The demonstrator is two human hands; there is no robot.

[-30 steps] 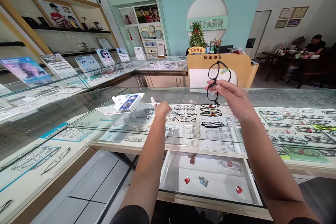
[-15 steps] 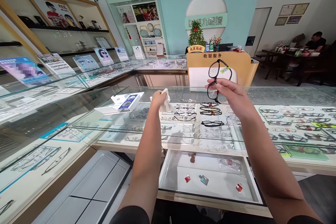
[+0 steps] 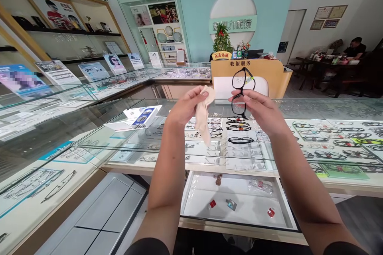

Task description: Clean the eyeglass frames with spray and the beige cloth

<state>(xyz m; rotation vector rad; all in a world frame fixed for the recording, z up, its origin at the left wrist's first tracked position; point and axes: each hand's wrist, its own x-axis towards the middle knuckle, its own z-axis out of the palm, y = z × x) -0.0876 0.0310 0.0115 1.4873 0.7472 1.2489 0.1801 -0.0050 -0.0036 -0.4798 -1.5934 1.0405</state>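
Note:
My right hand [image 3: 259, 107] pinches a pair of black-framed eyeglasses [image 3: 244, 75] near the bridge. The glasses are turned on end, one lens above the other, with a yellow-green tag on a temple. My left hand [image 3: 187, 105] is closed on a pale cloth [image 3: 203, 121], whose lower end hangs down. Cloth and glasses are apart, at about the same height above the glass counter [image 3: 167, 143]. Below my hands, several dark eyeglass frames [image 3: 241, 140] lie in a column on the counter display.
An open white drawer [image 3: 239, 221] below the counter holds red packets and a clear plastic bag. A white and blue folded card [image 3: 136, 118] stands on the glass at left. More eyeglass frames [image 3: 330, 154] lie at right. A person [image 3: 355, 49] sits at a far table.
My left hand has lifted the cloth from near the counter and moved right, closer to the glasses. My right hand still holds the glasses in nearly the same place.

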